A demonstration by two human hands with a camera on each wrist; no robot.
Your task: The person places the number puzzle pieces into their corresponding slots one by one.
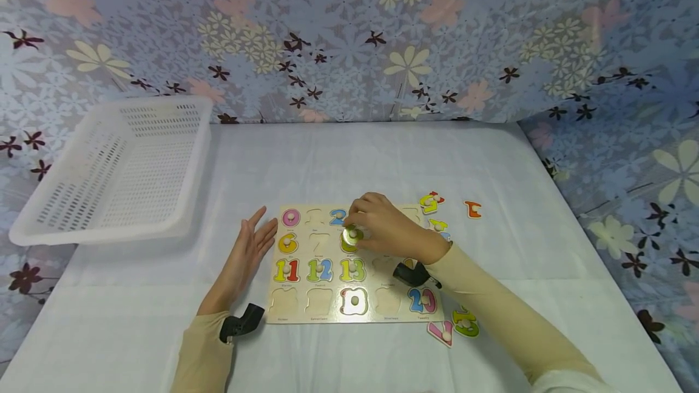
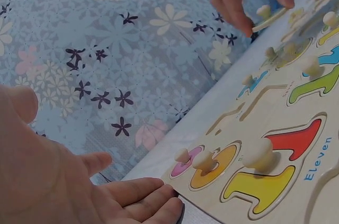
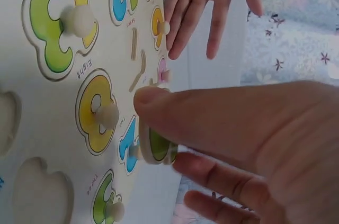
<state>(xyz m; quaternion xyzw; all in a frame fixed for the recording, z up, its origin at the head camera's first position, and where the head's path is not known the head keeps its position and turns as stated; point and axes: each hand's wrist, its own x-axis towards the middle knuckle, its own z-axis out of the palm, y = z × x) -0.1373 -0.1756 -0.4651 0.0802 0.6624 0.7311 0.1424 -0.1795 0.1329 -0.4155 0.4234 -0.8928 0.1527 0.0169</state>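
A wooden number puzzle board lies on the table with several knobbed numbers in its slots, among them the yellow eight and the yellow-and-red eleven. Over the board's upper middle, my right hand pinches a green number piece by its edges between thumb and fingers. That piece is tilted and raised off the board, near the blue two; its digit is partly hidden by the thumb. My left hand is beside the board's left edge, fingers extended, fingertips right at the corner near the pink zero.
Loose pieces lie right of the board: a yellow one, a red one, a pink seven and a green one. A white plastic basket stands at the left. Flowered cloth hangs behind the table.
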